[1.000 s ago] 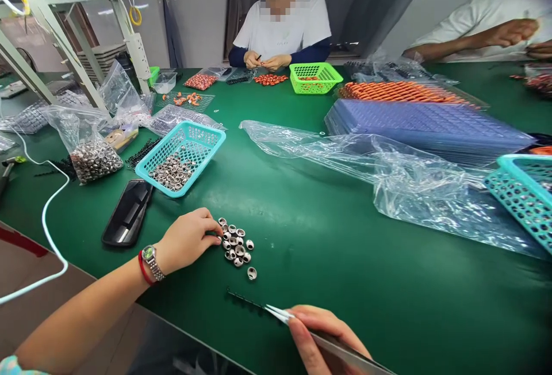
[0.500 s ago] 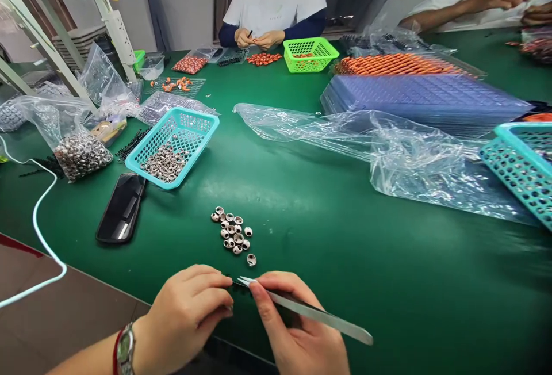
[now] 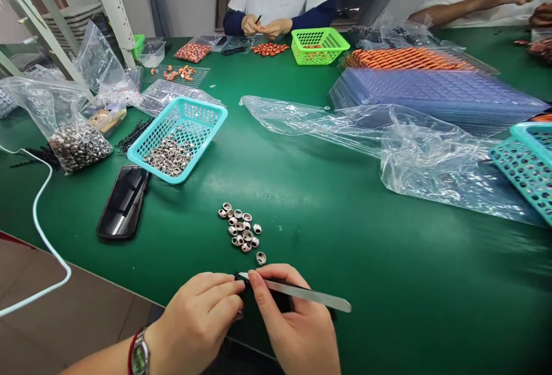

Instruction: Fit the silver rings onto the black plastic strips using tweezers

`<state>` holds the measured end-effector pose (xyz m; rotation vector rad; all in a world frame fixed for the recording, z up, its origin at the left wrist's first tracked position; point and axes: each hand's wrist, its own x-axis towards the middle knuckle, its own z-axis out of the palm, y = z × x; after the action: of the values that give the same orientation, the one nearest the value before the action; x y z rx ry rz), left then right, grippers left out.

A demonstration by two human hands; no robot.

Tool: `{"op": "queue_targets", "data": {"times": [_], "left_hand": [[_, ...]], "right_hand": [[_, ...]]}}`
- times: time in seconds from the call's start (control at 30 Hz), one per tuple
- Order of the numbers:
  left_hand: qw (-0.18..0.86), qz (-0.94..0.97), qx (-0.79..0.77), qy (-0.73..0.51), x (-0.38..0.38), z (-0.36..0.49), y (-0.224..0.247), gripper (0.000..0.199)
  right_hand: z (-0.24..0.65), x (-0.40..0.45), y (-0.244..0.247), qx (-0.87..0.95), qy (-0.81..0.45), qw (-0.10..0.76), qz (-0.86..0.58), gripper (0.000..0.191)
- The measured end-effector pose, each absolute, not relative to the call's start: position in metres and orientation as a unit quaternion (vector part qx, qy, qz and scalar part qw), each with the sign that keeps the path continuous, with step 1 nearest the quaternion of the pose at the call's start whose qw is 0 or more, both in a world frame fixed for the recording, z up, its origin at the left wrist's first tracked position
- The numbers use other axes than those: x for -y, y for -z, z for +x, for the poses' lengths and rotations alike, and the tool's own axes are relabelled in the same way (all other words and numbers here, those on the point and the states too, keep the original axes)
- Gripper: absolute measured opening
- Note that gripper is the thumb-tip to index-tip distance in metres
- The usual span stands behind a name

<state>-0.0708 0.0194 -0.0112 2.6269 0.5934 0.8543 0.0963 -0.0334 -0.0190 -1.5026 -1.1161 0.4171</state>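
My right hand [image 3: 291,317] is closed round metal tweezers [image 3: 314,296], whose tips point left at a small black piece [image 3: 237,276]. The fingertips of my left hand [image 3: 200,312] pinch that black piece at the tweezer tips; its shape is mostly hidden. Just beyond my hands a small pile of silver cup-shaped parts [image 3: 241,226] lies on the green table [image 3: 328,208], with a single silver part [image 3: 261,257] nearest my right hand.
A blue basket [image 3: 179,179] holds more silver parts, beside a black phone [image 3: 123,202]. Clear plastic film [image 3: 409,150] crosses the right side, near stacked trays [image 3: 426,93]. Across the table, a person [image 3: 282,1] works near a green basket [image 3: 319,47]; another person's arm [image 3: 461,11] is at right.
The tweezers have swung to a flatter angle, and their tips now meet the black piece. My left hand has shifted slightly right in view. The whole scene has shifted slightly with the camera.
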Motion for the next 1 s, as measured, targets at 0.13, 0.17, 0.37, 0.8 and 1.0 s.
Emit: {"op": "queue_targets", "data": {"times": [0.13,0.17,0.37,0.8,1.0], "left_hand": [[0.156,0.918,-0.208,-0.299,-0.020,-0.071,0.012,0.024],[0.157,0.918,-0.208,-0.300,-0.020,-0.070,0.012,0.024],[0.171,0.918,-0.201,-0.295,-0.021,-0.069,0.010,0.023],[0.413,0.776,-0.335,-0.341,-0.021,-0.072,-0.001,0.008],[0.723,0.500,-0.399,-0.261,-0.019,-0.054,-0.002,0.020]], "right_hand": [[0.097,0.033,0.018,0.474,-0.180,0.572,-0.645,0.014],[0.097,0.033,0.018,0.475,-0.182,0.571,-0.645,0.014],[0.100,0.035,0.023,0.475,-0.219,0.574,-0.630,0.013],[0.107,0.041,0.014,0.361,-0.284,0.691,-0.558,0.014],[0.114,0.066,0.024,0.404,-0.249,0.727,-0.496,0.004]]}}
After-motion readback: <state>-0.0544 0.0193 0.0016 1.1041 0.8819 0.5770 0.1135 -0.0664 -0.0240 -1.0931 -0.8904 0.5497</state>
